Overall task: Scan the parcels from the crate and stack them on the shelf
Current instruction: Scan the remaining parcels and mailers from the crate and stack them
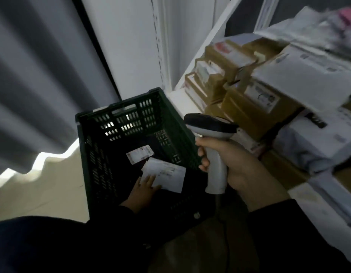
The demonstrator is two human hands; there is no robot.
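Note:
A dark green slatted crate (119, 113) stands on the floor at the middle of the view. Inside lie a dark parcel with a white label (140, 154) and a second parcel with a larger white label (167, 175). My left hand (144, 191) reaches down into the crate and its fingers lie on the near edge of the larger label. My right hand (225, 160) grips the handle of a grey barcode scanner (212, 134), held above the crate's right rim. The white shelf (180, 97) on the right carries stacked brown boxes (247, 99) and white mailer bags (300, 75).
A grey curtain (38, 85) hangs on the left over a pale floor (42, 188). A white shelf upright (160, 46) rises behind the crate. The scanner's cable (220, 209) drops towards my dark sleeves. Parcels overhang the shelf front on the right.

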